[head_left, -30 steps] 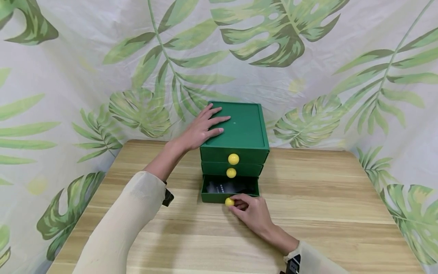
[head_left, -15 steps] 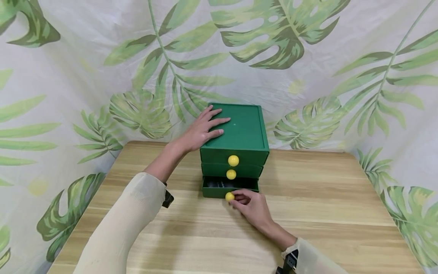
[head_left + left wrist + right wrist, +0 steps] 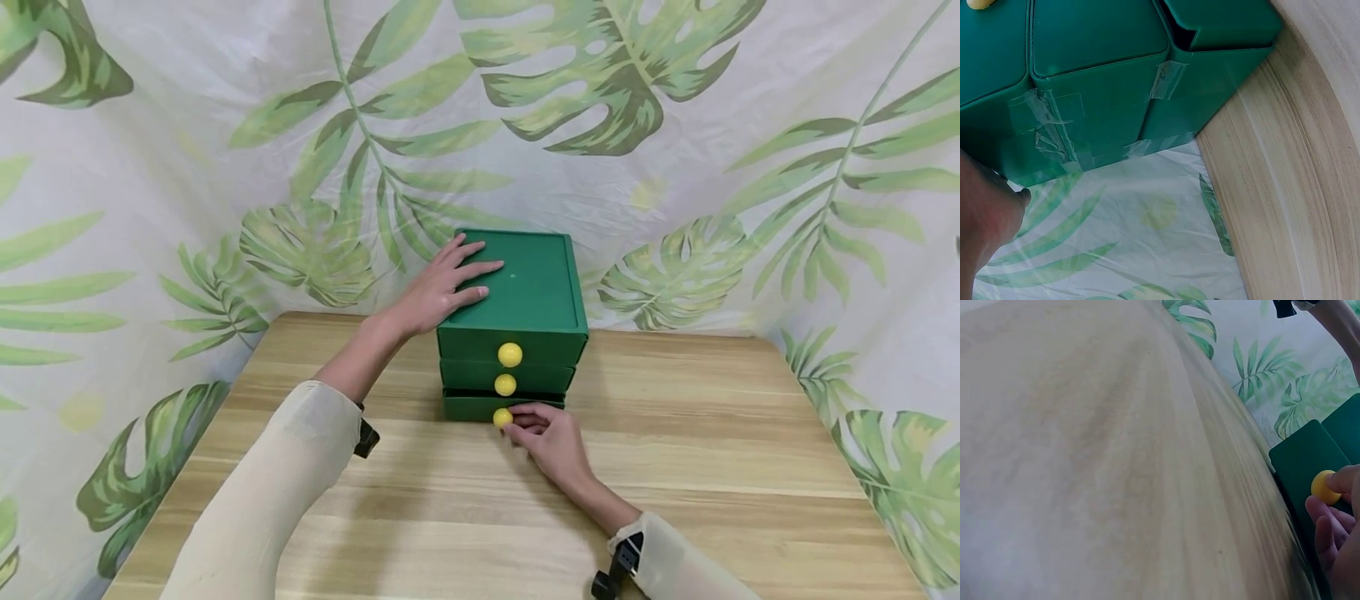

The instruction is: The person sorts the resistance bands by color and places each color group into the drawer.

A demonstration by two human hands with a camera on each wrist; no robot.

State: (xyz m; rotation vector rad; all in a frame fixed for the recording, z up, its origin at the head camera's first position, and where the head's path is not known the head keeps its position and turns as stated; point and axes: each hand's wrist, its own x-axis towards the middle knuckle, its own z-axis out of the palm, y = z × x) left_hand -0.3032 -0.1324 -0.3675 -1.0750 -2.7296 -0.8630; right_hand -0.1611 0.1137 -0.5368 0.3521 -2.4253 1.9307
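Observation:
A green three-drawer box (image 3: 525,287) stands on the wooden table, a yellow ball knob on each drawer front. My left hand (image 3: 442,287) lies on the left part of its top with fingers spread. My right hand (image 3: 555,443) pinches the bottom drawer's yellow knob (image 3: 502,417) between thumb and fingers; the right wrist view shows this knob (image 3: 1324,487) in the grip too. The bottom drawer (image 3: 468,408) sticks out a little, with a thin dark gap above its front. In the left wrist view, clear tape (image 3: 1169,80) joins the box's sections.
The wooden table (image 3: 712,467) extends on both sides of the box and in front of it. Behind hangs a pale cloth (image 3: 570,192) printed with green leaves, close to the box's back. Each wrist carries a black strap-on camera (image 3: 626,558).
My right hand has pushed the bottom drawer inward by its knob, and the dark contents with pale print are now hidden. The left hand stays on the box top.

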